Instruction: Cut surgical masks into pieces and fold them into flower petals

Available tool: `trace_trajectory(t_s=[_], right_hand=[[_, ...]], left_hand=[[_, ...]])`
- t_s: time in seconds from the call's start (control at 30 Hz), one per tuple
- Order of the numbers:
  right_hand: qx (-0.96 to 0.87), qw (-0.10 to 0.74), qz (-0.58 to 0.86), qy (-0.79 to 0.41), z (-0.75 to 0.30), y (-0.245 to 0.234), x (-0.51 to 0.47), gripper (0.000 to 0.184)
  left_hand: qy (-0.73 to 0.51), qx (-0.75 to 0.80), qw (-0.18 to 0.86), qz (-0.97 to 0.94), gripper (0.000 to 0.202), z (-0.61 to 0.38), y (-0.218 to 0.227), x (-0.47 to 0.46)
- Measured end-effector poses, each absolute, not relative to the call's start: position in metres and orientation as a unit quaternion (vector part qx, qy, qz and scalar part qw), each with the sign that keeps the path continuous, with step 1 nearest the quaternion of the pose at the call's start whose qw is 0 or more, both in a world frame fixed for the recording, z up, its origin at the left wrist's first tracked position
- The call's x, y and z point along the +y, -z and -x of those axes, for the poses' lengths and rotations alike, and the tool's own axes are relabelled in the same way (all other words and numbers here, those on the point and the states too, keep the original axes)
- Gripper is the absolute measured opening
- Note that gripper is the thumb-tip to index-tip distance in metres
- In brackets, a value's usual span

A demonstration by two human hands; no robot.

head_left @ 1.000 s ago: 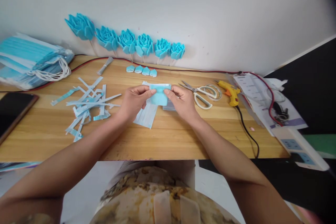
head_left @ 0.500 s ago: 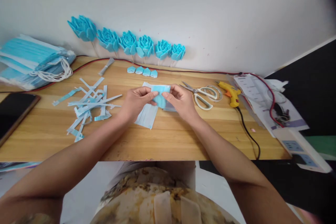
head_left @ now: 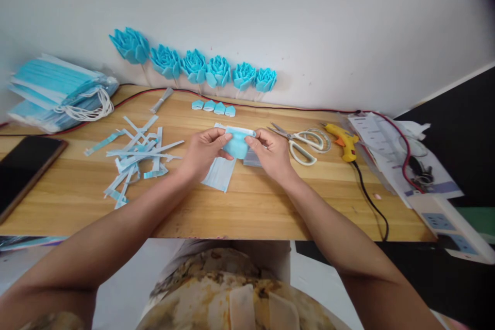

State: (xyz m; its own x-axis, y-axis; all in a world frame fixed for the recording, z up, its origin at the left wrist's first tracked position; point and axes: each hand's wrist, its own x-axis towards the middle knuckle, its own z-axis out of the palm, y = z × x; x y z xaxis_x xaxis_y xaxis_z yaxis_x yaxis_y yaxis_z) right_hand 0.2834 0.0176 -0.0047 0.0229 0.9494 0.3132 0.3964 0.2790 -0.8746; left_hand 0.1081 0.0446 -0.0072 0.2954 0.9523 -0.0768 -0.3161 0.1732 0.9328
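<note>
Between my two hands is a small piece of blue face-mask fabric (head_left: 236, 145), with a pale band along its top edge. My left hand (head_left: 207, 152) pinches its left side between thumb and fingers. On the right side, my right hand (head_left: 271, 153) grips it the same way. Beneath the hands lie a flat pale-blue mask sheet (head_left: 219, 174) and a greyish clear flat item (head_left: 252, 159), partly covered. Several small folded blue petals (head_left: 219, 108) sit in a row behind. White-handled scissors (head_left: 303, 145) rest just right of my right hand.
Cut mask strips (head_left: 133, 157) lie in a heap on the left, near a phone (head_left: 31, 170) and a pack of masks (head_left: 58, 93). Blue fabric flowers (head_left: 194, 66) lean on the wall. A yellow glue gun (head_left: 343, 140), papers (head_left: 386, 149) and a power strip (head_left: 450, 224) are right.
The blue fabric's top edge now shows a pale folded band, and its lower edge hangs rounded. Both hands still hold it. The whole view has shifted slightly.
</note>
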Motion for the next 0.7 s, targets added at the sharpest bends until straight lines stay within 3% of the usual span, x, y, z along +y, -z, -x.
trace_trajectory(t_s=[0.23, 0.4, 0.7], right_hand=[[-0.618, 0.488, 0.520, -0.332, -0.2843, 0.0064, 0.0178, 0.043], [-0.583, 0.496, 0.498, -0.407, -0.2829, 0.0025, 0.0159, 0.030], [-0.596, 0.502, 0.519, -0.350, -0.2839, 0.0041, 0.0178, 0.037]], left_hand=[[-0.468, 0.353, 0.673, -0.452, 0.035, -0.1063, 0.0104, 0.0454], [-0.464, 0.358, 0.642, -0.494, 0.037, -0.1084, 0.0060, 0.0404], [-0.434, 0.336, 0.655, -0.519, 0.040, -0.1109, 0.0062, 0.0389]])
